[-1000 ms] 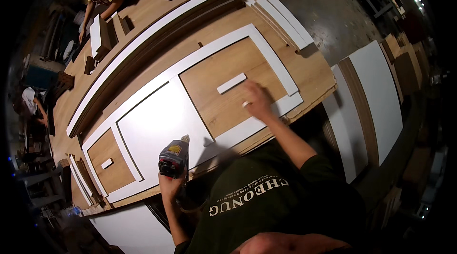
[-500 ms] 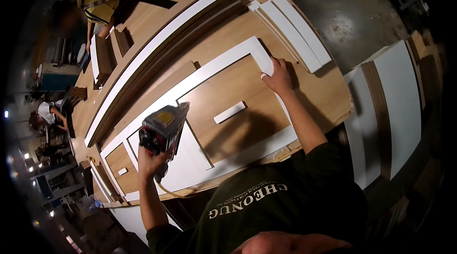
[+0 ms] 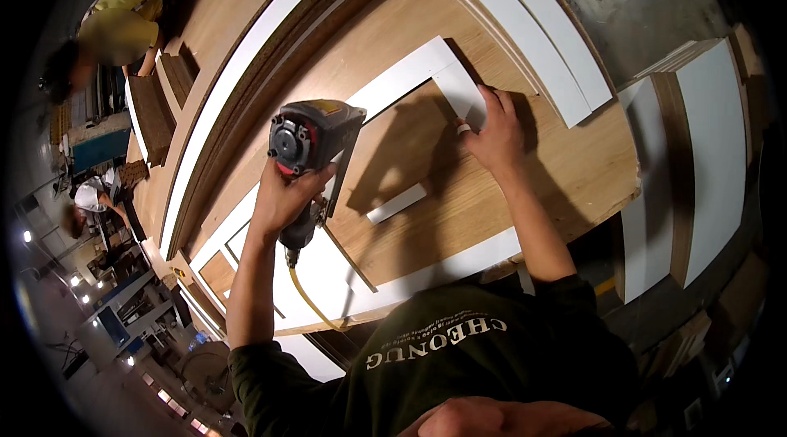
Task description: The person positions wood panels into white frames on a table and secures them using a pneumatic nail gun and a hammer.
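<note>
My left hand (image 3: 283, 199) is wrapped around the grip of a grey-and-black air nail gun (image 3: 318, 135), held above the workpiece. A yellow air hose (image 3: 308, 298) runs from the base of its handle toward my body. Flat on the wooden tabletop lies a white board frame (image 3: 402, 73), partly hidden by the gun and my left arm. My right hand (image 3: 495, 135) grips the frame's right-hand strip (image 3: 457, 91) just below the far right corner, thumb on the inner edge, fingers at the outer one. A short white strip (image 3: 397, 203) lies inside the frame opening.
Long stacked boards (image 3: 238, 68) lie beyond the frame. White strips (image 3: 525, 35) are piled at the far right of the table (image 3: 574, 166). Large white panels (image 3: 713, 158) stand off its right edge. A person in yellow (image 3: 123, 27) works at the far left, another (image 3: 90, 195) further off.
The nail gun in my left hand has moved up and right, toward the frame's far right corner. My right hand stays on the right-hand strip. The whole view has shifted slightly.
</note>
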Motion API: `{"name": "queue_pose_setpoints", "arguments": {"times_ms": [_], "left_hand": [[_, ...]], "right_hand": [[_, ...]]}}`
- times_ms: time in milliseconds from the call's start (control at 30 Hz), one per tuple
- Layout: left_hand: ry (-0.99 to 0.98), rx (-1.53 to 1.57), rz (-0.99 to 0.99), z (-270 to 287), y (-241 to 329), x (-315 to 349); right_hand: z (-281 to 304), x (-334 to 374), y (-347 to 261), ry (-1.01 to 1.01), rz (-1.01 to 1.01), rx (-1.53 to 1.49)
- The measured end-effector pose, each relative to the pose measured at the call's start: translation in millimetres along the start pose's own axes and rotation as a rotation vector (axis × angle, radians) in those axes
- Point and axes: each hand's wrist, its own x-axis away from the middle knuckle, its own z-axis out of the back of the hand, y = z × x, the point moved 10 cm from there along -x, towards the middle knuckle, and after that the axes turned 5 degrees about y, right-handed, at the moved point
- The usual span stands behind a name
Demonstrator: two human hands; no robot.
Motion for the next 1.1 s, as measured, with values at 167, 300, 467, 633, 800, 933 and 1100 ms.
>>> {"name": "queue_pose_setpoints", "arguments": {"times_ms": [167, 300, 467, 633, 800, 933, 1100], "left_hand": [[0.105, 0.029, 0.028, 27.1, -11.0, 5.5], [0.305, 0.045, 0.055, 71.7, -44.6, 40.9], [0.434, 0.179, 0.134, 83.6, -112.4, 109.0], [0.473, 0.300, 0.228, 48.7, -183.6, 180.3], [0.601, 0.365, 0.286, 20.5, -245.7, 255.1], [0.695, 0.487, 0.317, 5.5, -282.8, 310.2], [0.769, 0.514, 0.319, -17.4, -304.7, 349.3]], "right_hand": [[7.1, -1.7, 3.5, 0.057, 0.033, -0.070], [7.4, -0.6, -1.0, 0.068, 0.029, -0.076], [4.4, 0.8, -4.2, 0.060, 0.045, -0.040], [10.7, 3.8, -3.1, 0.077, 0.079, -0.010], [27.3, 28.6, 14.5, -0.069, 0.020, 0.103], [40.5, 63.9, 42.1, -0.148, 0.006, 0.172], [48.0, 123.3, -36.2, 0.051, 0.484, 0.249]]}}
